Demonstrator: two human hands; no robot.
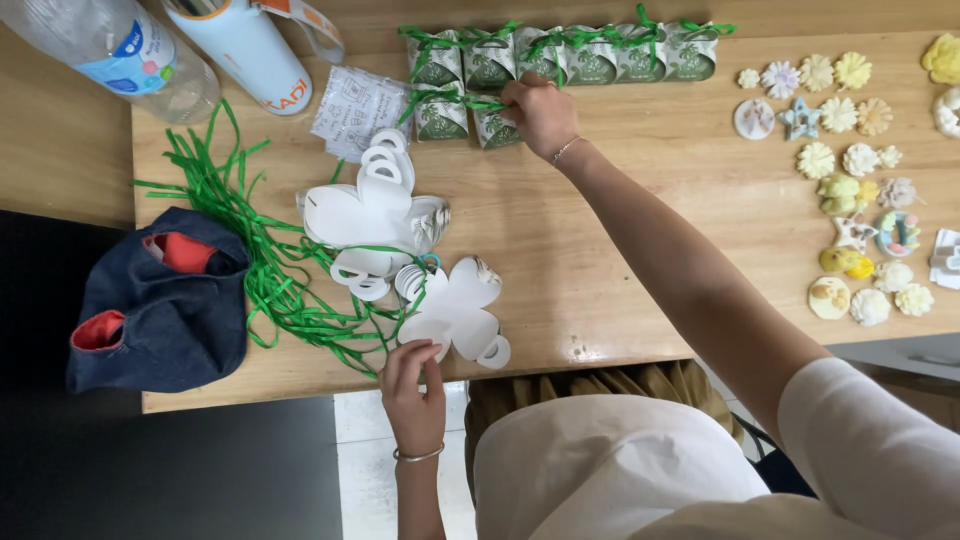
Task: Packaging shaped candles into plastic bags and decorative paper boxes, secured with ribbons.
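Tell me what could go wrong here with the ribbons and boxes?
1. The left hand pinches a flat white cutout at the table edge; it could slide off.
2. Loose green ribbons lie tangled around the cutouts, so lifting one may drag others.
3. The right hand reaches among the tied boxes; a nudge could topple the row.

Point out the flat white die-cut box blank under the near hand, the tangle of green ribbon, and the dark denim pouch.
Flat white die-cut box blank [452,312]: head view, central panel.
Tangle of green ribbon [262,262]: head view, dense middle strands.
Dark denim pouch [170,320]: head view, front fabric.
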